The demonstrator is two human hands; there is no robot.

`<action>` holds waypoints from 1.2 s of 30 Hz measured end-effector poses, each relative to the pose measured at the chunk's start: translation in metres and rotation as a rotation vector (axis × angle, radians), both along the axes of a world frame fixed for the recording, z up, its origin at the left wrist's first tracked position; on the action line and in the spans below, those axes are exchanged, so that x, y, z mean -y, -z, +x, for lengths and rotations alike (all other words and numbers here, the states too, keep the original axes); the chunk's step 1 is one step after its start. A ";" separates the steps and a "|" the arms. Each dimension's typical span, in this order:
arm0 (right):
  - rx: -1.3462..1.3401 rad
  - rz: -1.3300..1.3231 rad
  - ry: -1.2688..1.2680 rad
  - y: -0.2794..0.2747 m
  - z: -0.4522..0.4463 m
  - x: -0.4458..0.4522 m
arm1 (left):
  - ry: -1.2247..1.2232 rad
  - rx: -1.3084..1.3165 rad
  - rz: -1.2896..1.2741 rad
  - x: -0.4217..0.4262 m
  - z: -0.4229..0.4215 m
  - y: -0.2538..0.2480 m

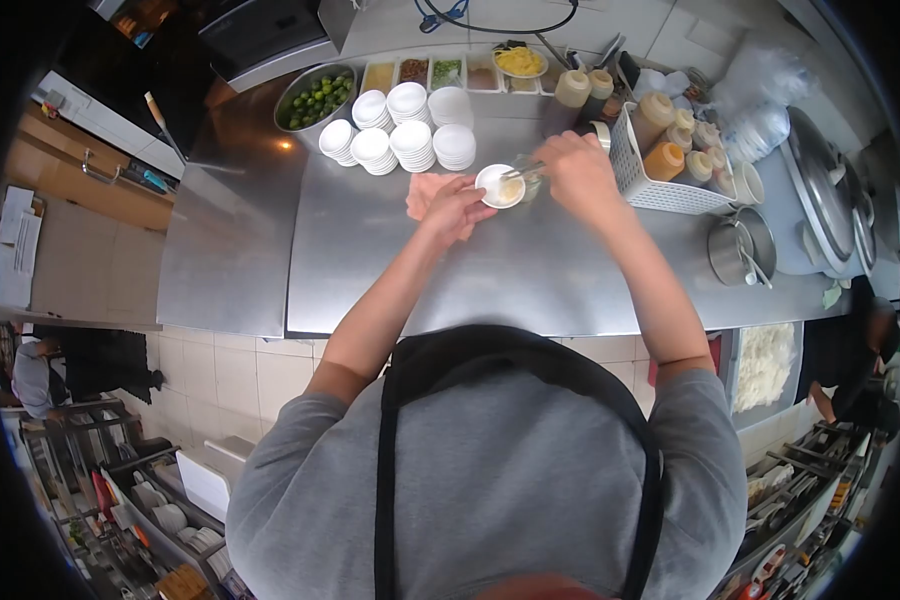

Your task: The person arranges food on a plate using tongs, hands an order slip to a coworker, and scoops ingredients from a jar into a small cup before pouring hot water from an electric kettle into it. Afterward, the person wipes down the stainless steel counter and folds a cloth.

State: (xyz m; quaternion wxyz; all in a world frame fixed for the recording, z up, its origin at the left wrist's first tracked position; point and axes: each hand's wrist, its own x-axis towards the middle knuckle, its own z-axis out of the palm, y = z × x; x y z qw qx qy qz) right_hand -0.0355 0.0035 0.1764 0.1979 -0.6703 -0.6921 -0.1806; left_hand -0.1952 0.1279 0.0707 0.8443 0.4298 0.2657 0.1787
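My left hand (452,208) grips a small white bowl (500,187) by its near left rim, tilted toward me. Inside the bowl lies a little pale yellowish food. A crumpled pink cloth (425,192) rests on the steel counter under my left hand. My right hand (578,172) is closed around a thin metal utensil (526,170), its tip at the bowl's right side. Whether it is a spoon or tongs is blurred. Stacks of small white dishes (412,143) stand just beyond my left hand.
A metal pot of green limes (316,100) stands at the back left. Trays of toppings (448,73) line the wall. On the right are a white basket of sauce bottles (667,175), a steel pot with ladles (741,250) and large lids (820,190). Other people are at both sides.
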 end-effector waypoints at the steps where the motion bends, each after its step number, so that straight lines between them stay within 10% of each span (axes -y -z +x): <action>1: 0.001 -0.001 -0.002 0.000 0.002 0.001 | 0.003 0.007 -0.009 -0.001 0.000 0.000; 19: 0.066 -0.040 0.031 -0.005 -0.001 0.012 | -0.005 0.004 0.008 0.002 0.000 -0.003; 27: -0.589 0.299 0.137 0.030 -0.008 0.034 | -0.009 0.057 -0.020 -0.001 -0.005 -0.013; 36: -0.642 0.382 0.173 0.053 -0.017 0.038 | 0.005 0.068 -0.047 0.001 -0.003 -0.014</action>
